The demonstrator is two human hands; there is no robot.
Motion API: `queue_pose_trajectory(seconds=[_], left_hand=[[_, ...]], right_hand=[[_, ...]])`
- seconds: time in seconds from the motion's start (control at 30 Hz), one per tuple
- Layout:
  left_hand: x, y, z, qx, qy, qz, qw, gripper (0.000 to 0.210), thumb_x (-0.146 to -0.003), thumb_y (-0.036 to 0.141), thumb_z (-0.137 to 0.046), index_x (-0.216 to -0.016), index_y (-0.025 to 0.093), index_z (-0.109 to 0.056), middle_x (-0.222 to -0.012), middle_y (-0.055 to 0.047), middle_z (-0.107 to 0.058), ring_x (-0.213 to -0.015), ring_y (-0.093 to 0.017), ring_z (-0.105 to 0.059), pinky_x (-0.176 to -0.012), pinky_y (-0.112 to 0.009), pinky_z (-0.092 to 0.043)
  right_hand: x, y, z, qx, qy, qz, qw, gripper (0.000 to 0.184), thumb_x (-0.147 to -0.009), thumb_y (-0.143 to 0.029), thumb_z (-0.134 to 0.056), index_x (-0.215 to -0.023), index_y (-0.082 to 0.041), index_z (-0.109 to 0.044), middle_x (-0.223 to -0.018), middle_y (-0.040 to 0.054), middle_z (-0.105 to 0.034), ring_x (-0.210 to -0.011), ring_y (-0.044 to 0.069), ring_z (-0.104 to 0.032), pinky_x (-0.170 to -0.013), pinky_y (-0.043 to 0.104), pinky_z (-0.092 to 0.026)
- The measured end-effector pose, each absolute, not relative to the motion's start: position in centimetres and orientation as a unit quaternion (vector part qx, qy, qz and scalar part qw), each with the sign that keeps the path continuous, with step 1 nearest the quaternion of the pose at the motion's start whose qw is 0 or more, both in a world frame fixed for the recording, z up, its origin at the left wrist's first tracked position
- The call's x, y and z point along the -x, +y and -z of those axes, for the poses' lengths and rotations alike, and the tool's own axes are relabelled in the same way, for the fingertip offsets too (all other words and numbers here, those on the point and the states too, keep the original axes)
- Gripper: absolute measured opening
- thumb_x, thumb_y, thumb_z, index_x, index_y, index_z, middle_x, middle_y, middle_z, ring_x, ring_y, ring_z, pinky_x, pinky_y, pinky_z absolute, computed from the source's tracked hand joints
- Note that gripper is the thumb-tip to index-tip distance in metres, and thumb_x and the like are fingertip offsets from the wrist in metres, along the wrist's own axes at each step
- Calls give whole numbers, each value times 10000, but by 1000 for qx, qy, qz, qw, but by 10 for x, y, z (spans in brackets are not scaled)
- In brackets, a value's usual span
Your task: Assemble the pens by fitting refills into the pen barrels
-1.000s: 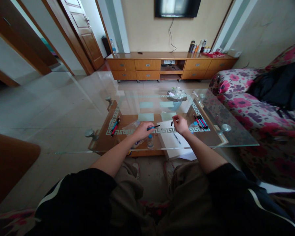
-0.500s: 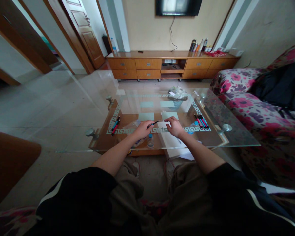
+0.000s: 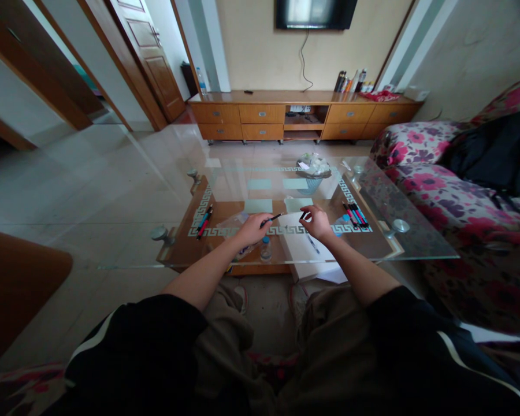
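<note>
My left hand [image 3: 252,229] is closed around a dark pen [image 3: 272,219], whose narrow tip points right. Between the thumb and forefinger of my right hand [image 3: 315,222] is a small dark pen cap [image 3: 303,215], held apart from the pen tip. Both hands are over the front part of the glass table [image 3: 234,261]. Left of them lie several red, blue and black pens [image 3: 204,222]. Another group of pens [image 3: 355,214] in similar colours lies to the right.
Below the glass, a small bottle [image 3: 266,249], a white box [image 3: 297,254] with a pen [image 3: 313,244] on it and crumpled plastic [image 3: 231,222] show through. A full waste basket [image 3: 312,184] stands beyond. The flowered sofa [image 3: 433,185] is on the right.
My right hand has moved a little right, away from the pen tip, and the dark cap now shows between its fingers. The left hand stays almost still.
</note>
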State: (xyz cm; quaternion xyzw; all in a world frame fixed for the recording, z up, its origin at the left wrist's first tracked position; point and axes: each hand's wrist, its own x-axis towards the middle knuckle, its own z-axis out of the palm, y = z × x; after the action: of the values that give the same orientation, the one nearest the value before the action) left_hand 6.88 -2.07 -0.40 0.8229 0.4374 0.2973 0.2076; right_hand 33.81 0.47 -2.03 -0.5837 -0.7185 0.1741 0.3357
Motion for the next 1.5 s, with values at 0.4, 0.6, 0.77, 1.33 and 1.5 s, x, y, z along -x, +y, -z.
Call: queue_pose_trajectory(seconds=[0.4,0.6,0.77,1.33,1.5], left_hand=[[-70,-21,3,-826,431,-293,214,282,-929,248,-507,-1136,188,-689,-1121,-64,-722,-1008,-195,-660,-932,-317,-503],[-69,-21,4,-825,440,-289,205,278,-923,243,-514,-1129,186,-693,-1103,-65,-726,-986,-191,-664,-933,-319,-506],[-69,-21,6,-824,435,-300,202,280,-925,244,-510,-1134,193,-688,-1115,-58,-725,-1012,-189,-661,-938,-311,-503],[-67,-18,6,-837,432,-275,194,189,-889,267,-573,-975,183,-719,-941,-43,-733,-865,-175,-655,-839,-287,-498],[-69,-20,1,-838,422,-277,206,212,-901,265,-567,-1036,188,-711,-991,-42,-732,-900,-174,-652,-848,-280,-486]], right_hand=[[-299,-6,9,478,-506,-512,504,354,-610,-326,-834,-900,-139,-757,-752,51,-730,-684,152,-654,-702,293,-544],[-300,-5,9,488,-510,-506,495,330,-664,-314,-790,-943,-139,-760,-770,54,-742,-708,164,-678,-754,318,-564],[-300,-6,10,486,-537,-492,484,345,-667,-335,-794,-946,-137,-755,-782,67,-747,-725,175,-687,-757,327,-568],[-299,-9,11,456,-582,-506,444,398,-667,-389,-785,-972,-145,-707,-824,48,-710,-667,125,-616,-637,257,-517],[-299,-10,10,447,-608,-498,426,378,-682,-366,-772,-983,-143,-716,-821,42,-712,-670,118,-608,-612,234,-488]])
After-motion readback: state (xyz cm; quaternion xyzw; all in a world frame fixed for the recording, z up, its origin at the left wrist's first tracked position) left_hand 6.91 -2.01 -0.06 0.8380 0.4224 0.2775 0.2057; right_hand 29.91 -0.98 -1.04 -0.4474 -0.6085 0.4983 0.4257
